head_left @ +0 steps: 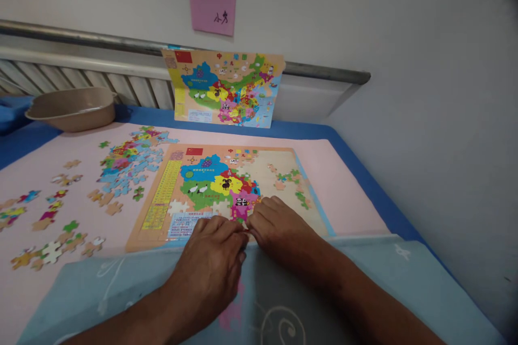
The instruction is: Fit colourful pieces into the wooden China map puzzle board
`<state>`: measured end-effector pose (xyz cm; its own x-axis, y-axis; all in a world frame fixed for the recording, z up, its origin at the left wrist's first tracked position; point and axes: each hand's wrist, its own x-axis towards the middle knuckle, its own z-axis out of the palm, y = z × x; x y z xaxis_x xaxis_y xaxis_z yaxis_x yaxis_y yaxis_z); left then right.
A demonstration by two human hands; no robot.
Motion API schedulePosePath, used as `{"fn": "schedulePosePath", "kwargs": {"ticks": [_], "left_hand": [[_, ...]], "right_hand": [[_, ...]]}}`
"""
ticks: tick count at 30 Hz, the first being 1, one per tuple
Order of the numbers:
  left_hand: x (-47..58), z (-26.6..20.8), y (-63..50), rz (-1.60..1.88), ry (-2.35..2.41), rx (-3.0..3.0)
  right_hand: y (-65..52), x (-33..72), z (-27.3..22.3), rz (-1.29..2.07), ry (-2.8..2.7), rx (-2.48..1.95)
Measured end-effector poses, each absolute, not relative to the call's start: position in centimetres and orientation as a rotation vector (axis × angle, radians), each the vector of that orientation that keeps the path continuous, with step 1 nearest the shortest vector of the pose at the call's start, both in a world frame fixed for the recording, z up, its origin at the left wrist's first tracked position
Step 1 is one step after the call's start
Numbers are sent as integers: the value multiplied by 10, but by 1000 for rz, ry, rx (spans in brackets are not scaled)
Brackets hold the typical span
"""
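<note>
A partly filled jigsaw puzzle of a map sits in its flat tray (271, 161), the left side joined up and much of the right showing bare backing. At the tray's near edge my left hand (216, 253) and my right hand (279, 226) meet, fingertips bent and pressed together. A tiny reddish bit shows between them, but the fingers hide what they hold, if anything. Loose green and orange puzzle pieces (289, 175) lie on the bare right part of the tray. Blue patterned cloth (364, 264) spreads beneath my wrists.
Left of the tray, many loose puzzle pieces (129, 159) are strewn over the pink mat (343, 188). Behind it a printed map picture (226, 89) leans upright against the metal rail (327, 71). At the back left stands a beige basin (76, 113). The wall (424, 118) rises on the right.
</note>
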<state>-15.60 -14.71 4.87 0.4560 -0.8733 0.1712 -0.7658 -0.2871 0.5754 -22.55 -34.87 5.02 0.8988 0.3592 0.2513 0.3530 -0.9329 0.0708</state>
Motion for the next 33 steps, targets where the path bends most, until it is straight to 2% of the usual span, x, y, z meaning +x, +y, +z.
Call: {"fn": "schedulePosePath", "kwargs": {"ticks": [7, 22, 33], "left_hand": [[-157, 50, -147, -305, -1349, 2150], [-173, 45, -140, -65, -1456, 2155], [-172, 45, -139, -153, -1392, 2128]], "right_hand": [[-352, -224, 47, 328, 499, 3072], [-346, -227, 58, 2, 434, 3182], [-345, -228, 63, -3, 406, 3340]]}}
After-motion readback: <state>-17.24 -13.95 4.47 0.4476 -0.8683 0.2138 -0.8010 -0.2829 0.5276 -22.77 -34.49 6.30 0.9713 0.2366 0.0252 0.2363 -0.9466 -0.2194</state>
